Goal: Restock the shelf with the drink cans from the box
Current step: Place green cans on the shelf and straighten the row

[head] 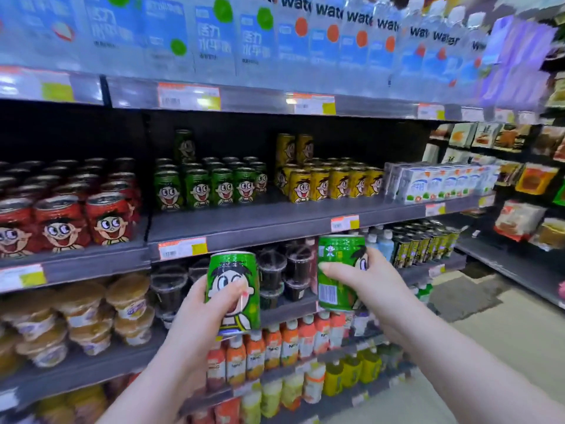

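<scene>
1. Left hand [195,310]: fingers and thumb curled round left can [234,289]. Can upright, cartoon face to camera.
2. Right hand [363,286]: clamped on right can [339,270], thumb across the front, barcode showing, can slightly tilted.
3. Both cans in the air, apart, just below the shelf [260,220] edge.
4. On the shelf: green cans [214,185] set back from the edge, between red cans [64,221] and yellow cans [330,180].

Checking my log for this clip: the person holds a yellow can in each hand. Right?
No, the cans are green, not yellow. The head view shows the left hand gripping one green can and the right hand gripping a second green can.
</scene>
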`<state>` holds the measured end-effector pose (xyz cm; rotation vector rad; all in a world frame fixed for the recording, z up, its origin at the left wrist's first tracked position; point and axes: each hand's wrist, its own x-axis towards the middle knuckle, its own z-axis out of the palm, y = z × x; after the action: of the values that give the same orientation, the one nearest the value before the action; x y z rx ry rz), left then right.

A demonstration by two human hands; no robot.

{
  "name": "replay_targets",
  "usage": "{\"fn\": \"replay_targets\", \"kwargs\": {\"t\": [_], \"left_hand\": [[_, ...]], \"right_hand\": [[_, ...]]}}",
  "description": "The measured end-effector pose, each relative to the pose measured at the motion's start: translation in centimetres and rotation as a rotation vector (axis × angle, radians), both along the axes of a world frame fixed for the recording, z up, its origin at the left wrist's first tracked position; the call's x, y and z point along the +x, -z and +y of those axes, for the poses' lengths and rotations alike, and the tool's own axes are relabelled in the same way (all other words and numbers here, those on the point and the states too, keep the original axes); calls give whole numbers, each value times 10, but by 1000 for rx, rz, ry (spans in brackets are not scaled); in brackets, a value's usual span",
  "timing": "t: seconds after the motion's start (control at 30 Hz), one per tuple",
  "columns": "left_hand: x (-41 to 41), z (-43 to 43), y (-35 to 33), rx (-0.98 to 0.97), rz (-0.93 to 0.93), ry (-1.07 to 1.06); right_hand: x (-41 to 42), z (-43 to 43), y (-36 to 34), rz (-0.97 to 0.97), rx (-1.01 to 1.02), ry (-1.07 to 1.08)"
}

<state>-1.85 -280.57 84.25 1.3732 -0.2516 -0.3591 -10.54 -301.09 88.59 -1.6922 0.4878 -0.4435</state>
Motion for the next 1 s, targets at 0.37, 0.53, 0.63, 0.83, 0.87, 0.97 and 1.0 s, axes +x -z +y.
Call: {"fn": "replay_targets", "kwargs": {"t": [0.37, 0.53, 0.63, 0.83, 0.87, 0.97, 1.0], "left_hand": [[82, -22, -13, -46, -69, -213], [142, -27, -26, -50, -103, -237], [179, -27, -34, -42, -150, -215], [224, -35, -28, -2, -167, -238], [229, -36, -27, 9, -171, -238], [245, -37, -20, 64, -196, -259], [249, -37, -18, 82, -205, -270]], "right_hand": [[152, -56, -8, -13, -136, -55], [235, -63, -12, -61, -175, -6], [275, -67, -9, -86, -200, 18], [341, -85, 14, -33, -212, 70], [351, -88, 18, -36, -209, 69], [373, -93, 23, -57, -212, 69], [379, -94, 25, -78, -213, 61]]}}
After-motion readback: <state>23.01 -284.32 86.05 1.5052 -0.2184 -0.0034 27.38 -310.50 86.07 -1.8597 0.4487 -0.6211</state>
